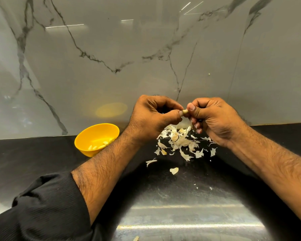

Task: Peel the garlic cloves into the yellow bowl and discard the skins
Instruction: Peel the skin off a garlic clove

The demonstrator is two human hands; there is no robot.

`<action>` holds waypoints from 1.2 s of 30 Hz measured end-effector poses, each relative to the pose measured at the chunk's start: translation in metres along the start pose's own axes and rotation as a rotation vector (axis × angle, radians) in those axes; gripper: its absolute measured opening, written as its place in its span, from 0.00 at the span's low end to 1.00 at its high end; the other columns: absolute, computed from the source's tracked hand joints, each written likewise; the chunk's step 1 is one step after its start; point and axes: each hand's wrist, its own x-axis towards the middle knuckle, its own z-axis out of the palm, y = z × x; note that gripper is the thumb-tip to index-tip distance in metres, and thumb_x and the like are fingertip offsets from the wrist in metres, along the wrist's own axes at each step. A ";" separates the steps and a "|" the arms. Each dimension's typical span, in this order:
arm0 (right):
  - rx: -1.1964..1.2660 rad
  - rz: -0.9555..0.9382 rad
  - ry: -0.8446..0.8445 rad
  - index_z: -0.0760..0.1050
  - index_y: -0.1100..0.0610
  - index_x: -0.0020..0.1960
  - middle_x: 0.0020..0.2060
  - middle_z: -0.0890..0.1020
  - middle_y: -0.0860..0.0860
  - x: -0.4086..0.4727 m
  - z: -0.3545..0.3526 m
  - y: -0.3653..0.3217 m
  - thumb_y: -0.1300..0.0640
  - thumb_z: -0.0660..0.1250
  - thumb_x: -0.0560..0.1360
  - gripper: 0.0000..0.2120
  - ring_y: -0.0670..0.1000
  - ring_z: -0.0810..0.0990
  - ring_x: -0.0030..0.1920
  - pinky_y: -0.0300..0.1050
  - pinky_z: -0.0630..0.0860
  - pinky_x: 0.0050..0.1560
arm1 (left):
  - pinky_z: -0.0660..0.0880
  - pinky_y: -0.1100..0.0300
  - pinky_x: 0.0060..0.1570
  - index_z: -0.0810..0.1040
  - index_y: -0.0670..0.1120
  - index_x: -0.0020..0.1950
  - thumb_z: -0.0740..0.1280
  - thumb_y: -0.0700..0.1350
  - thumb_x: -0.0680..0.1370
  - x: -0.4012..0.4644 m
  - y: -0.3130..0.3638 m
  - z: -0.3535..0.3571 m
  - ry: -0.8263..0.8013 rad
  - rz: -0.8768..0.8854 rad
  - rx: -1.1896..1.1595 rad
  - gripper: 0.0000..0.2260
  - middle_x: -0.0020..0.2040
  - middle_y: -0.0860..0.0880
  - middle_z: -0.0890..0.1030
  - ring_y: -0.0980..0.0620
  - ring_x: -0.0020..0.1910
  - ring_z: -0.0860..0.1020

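Head view. Left hand (155,117) raised above the counter, fingers curled, thumb and forefinger pinching one end of a small garlic clove (184,111). Right hand (214,117) meets it from 3 o'clock, thumb on top, fingertips pinching the clove's other end; lower fingers curled under. Clove sits between the two thumbs, pale yellow-tan, mostly hidden; cannot tell how much skin is left on it.

Directly below the hands, at 6 o'clock from them, a loose pile of garlic skins (179,141) on the black countertop (42,162); white papery flakes, scattered outward toward 5 and 7 o'clock. A few pale cloves appear mixed into the pile; whether peeled, cannot tell. One stray flake (174,170) lies apart, nearer the person, and another scrap (136,238) at the bottom edge of the frame.

Yellow bowl (87,146) stands on the counter at 8 o'clock from the left hand, close to the wall, just beside the left forearm, not touching the pile. Inside it, several peeled cloves (98,145), pale, resting on the bottom.

Behind everything, a grey marble-veined wall panel (111,49), glossy, showing a yellow reflection of the bowl. Black sleeve (47,206) pushed up on the left arm at lower left; right forearm bare.
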 end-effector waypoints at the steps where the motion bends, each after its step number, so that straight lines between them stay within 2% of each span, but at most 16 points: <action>1: 0.007 0.003 0.002 0.83 0.57 0.36 0.30 0.76 0.55 0.000 0.000 0.000 0.54 0.71 0.76 0.11 0.52 0.71 0.30 0.45 0.68 0.29 | 0.86 0.47 0.48 0.86 0.36 0.52 0.77 0.36 0.77 0.000 0.000 0.000 0.000 -0.011 -0.023 0.05 0.43 0.42 0.88 0.42 0.42 0.88; 7: 0.093 0.018 -0.024 0.82 0.59 0.38 0.32 0.75 0.55 0.001 0.002 -0.002 0.57 0.68 0.81 0.14 0.49 0.72 0.31 0.44 0.70 0.30 | 0.86 0.53 0.47 0.84 0.33 0.54 0.74 0.32 0.78 -0.002 0.000 0.002 0.021 -0.128 -0.266 0.06 0.46 0.36 0.87 0.41 0.43 0.87; 12: 0.142 0.019 -0.077 0.81 0.62 0.44 0.35 0.76 0.54 0.001 0.001 -0.003 0.57 0.66 0.83 0.12 0.48 0.73 0.32 0.41 0.73 0.31 | 0.85 0.57 0.45 0.83 0.35 0.54 0.74 0.33 0.77 0.000 0.002 0.000 0.012 -0.231 -0.416 0.06 0.46 0.38 0.87 0.44 0.43 0.87; 18: 0.135 0.006 -0.132 0.81 0.66 0.51 0.36 0.77 0.54 0.002 -0.004 -0.002 0.55 0.67 0.81 0.13 0.49 0.74 0.34 0.42 0.75 0.33 | 0.85 0.57 0.43 0.83 0.36 0.53 0.73 0.34 0.77 0.001 0.000 -0.003 0.009 -0.260 -0.416 0.06 0.45 0.39 0.86 0.45 0.42 0.86; 22: 0.135 0.001 -0.170 0.80 0.69 0.56 0.39 0.79 0.56 0.003 -0.009 -0.003 0.62 0.70 0.76 0.12 0.51 0.76 0.36 0.44 0.77 0.35 | 0.84 0.59 0.43 0.83 0.36 0.54 0.72 0.33 0.78 0.002 -0.001 -0.007 0.039 -0.271 -0.442 0.05 0.46 0.40 0.87 0.46 0.43 0.86; 24: 0.003 -0.001 -0.136 0.82 0.67 0.54 0.41 0.82 0.58 0.005 -0.014 -0.002 0.67 0.72 0.75 0.08 0.54 0.78 0.37 0.46 0.78 0.36 | 0.84 0.58 0.44 0.83 0.37 0.54 0.72 0.33 0.79 0.002 -0.002 -0.009 0.059 -0.271 -0.437 0.05 0.46 0.40 0.87 0.46 0.43 0.86; 26: -0.238 -0.020 -0.114 0.85 0.60 0.49 0.47 0.86 0.60 0.006 -0.017 0.000 0.70 0.74 0.74 0.08 0.57 0.80 0.41 0.48 0.79 0.40 | 0.84 0.58 0.44 0.83 0.37 0.53 0.73 0.33 0.79 0.003 -0.002 -0.009 0.074 -0.272 -0.419 0.04 0.47 0.39 0.87 0.46 0.43 0.86; 28: -0.437 -0.044 -0.094 0.86 0.52 0.49 0.47 0.87 0.58 0.005 -0.014 0.001 0.65 0.78 0.73 0.09 0.53 0.82 0.42 0.48 0.80 0.43 | 0.84 0.58 0.43 0.84 0.37 0.53 0.73 0.33 0.78 0.003 -0.002 -0.008 0.083 -0.276 -0.398 0.04 0.47 0.39 0.87 0.46 0.43 0.86; 30: -0.565 -0.135 -0.019 0.86 0.47 0.51 0.42 0.87 0.48 0.004 -0.010 0.000 0.55 0.78 0.75 0.06 0.46 0.82 0.39 0.44 0.81 0.44 | 0.84 0.58 0.43 0.84 0.37 0.53 0.73 0.34 0.78 0.004 -0.002 -0.007 0.091 -0.286 -0.389 0.04 0.45 0.40 0.87 0.46 0.41 0.86; 33: -0.625 -0.314 0.074 0.85 0.46 0.56 0.44 0.86 0.45 0.002 -0.007 -0.003 0.52 0.75 0.78 0.07 0.46 0.84 0.43 0.44 0.85 0.45 | 0.85 0.57 0.42 0.84 0.36 0.53 0.73 0.35 0.79 0.004 -0.003 -0.005 0.086 -0.327 -0.394 0.04 0.43 0.40 0.87 0.46 0.40 0.86; 36: -0.680 -0.412 0.074 0.85 0.47 0.58 0.45 0.86 0.43 0.001 -0.005 -0.006 0.51 0.74 0.79 0.08 0.46 0.85 0.45 0.42 0.85 0.46 | 0.84 0.57 0.40 0.84 0.35 0.53 0.73 0.36 0.79 0.005 -0.004 -0.003 0.061 -0.360 -0.368 0.05 0.42 0.40 0.87 0.46 0.38 0.86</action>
